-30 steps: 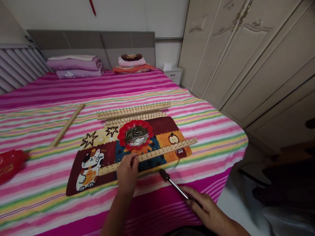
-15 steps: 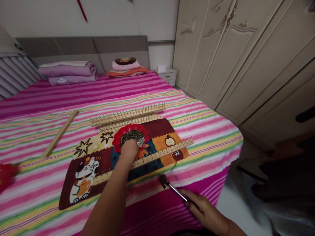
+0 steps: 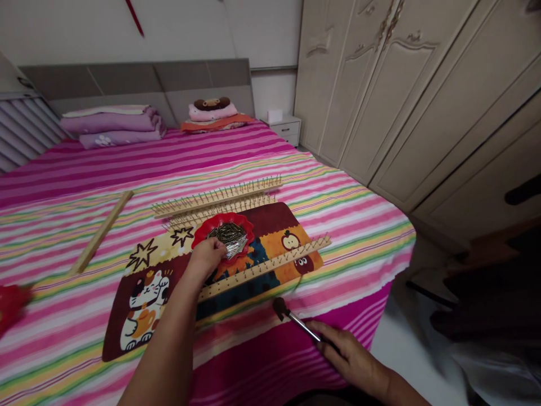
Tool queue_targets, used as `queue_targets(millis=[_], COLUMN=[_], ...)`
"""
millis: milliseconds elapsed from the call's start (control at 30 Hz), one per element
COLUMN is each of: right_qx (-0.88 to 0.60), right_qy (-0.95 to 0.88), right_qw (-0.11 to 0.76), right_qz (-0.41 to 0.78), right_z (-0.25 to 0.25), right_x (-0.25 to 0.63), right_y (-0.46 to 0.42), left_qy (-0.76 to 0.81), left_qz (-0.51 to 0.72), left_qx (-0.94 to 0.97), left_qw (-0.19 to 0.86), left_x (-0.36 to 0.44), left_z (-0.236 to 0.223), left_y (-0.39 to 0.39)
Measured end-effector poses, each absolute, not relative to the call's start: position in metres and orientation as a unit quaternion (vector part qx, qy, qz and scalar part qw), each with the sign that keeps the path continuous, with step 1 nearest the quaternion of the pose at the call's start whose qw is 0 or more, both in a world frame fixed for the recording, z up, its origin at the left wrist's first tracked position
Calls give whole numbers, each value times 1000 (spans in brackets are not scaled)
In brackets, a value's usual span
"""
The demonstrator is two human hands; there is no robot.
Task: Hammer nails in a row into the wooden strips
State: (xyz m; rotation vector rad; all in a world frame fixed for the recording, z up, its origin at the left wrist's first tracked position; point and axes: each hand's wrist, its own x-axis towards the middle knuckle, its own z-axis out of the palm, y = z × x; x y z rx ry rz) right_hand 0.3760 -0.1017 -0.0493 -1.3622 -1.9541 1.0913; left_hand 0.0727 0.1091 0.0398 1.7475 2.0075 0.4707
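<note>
My left hand (image 3: 207, 256) is at the near left rim of a red scalloped bowl (image 3: 249, 222), thumb and fingertips pinched together. Whatever may be between those fingertips is too small to make out. Loose nails (image 3: 230, 232) fill the bowl, some dark and some silvery. In my right hand (image 3: 349, 355) is a hammer (image 3: 303, 326), held by its dark grip, with the head over the bed's near edge. Between me and the bowl lies a wooden strip (image 3: 274, 263) with a row of nails standing in its right part; my left forearm hides its left end.
Behind the bowl lie more nail-studded wooden strips (image 3: 220, 198), points and heads sticking up. A plain wooden strip (image 3: 101, 232) rests at left, near a red object (image 3: 12, 304). The patterned mat (image 3: 114, 338) lies on the striped bed. A wardrobe (image 3: 393, 113) stands at right.
My left hand has drawn back from among the nails to the bowl's near left rim. The hammer in my right hand has hardly moved.
</note>
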Motion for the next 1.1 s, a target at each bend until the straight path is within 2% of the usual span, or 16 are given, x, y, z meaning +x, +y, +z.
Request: queue_targets(millis=[133,267,600,800,967,1100], right_qx=[-499,-500,-502,-513,-509,-503], right_qy=[-727,-729,-723,-724,-728,-728], right_qw=[257,257,257,251,254,259], right_qz=[395,391,398,388,383,387], right_z=[-52,-52,-51,-52,-56,-59], right_x=[376,374,374,374,374,374], right_y=[-102,-104,-102,-102,-103,-103], left_qy=[728,720,734,726,675,651], left_qz=[157,71,48,114,316,378], left_qx=[641,674,655,641,540,481], left_qw=[188,150,174,221,392,449], left_x=[73,93,102,80,71,63], left_z=[42,43,42,49,57,61], left_y=[104,111,124,114,92,56])
